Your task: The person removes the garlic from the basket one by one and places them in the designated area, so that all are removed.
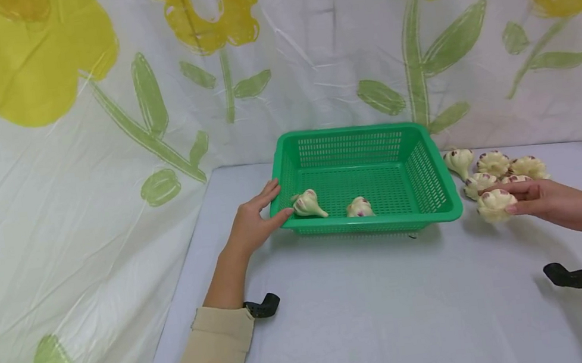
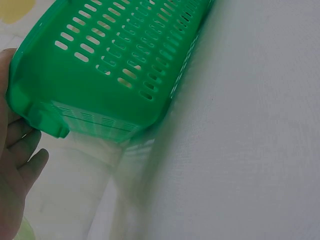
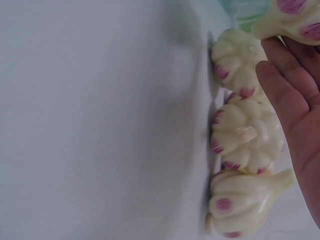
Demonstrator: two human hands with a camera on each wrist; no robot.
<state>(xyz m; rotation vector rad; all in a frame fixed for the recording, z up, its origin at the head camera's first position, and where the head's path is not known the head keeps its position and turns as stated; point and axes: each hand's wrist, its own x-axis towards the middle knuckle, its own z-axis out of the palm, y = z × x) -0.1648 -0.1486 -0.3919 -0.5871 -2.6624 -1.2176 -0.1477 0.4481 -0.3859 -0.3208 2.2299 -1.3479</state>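
Observation:
A garlic bulb is pinched between the thumb and fingers of my right hand, just right of the green basket. In the right wrist view, this bulb shows only partly, at the top corner. Close beside that hand lie several more garlic bulbs, white with purple patches. My left hand rests on the basket's left front corner, thumb on the rim and fingers extended along the left side. Inside the basket, one garlic bulb lies at the left and another bulb near the front wall.
The basket stands on a white-covered table near its back edge. A white curtain printed with yellow flowers hangs behind and along the left. A black wrist mount sticks out from the left wrist, and a similar black mount from the right.

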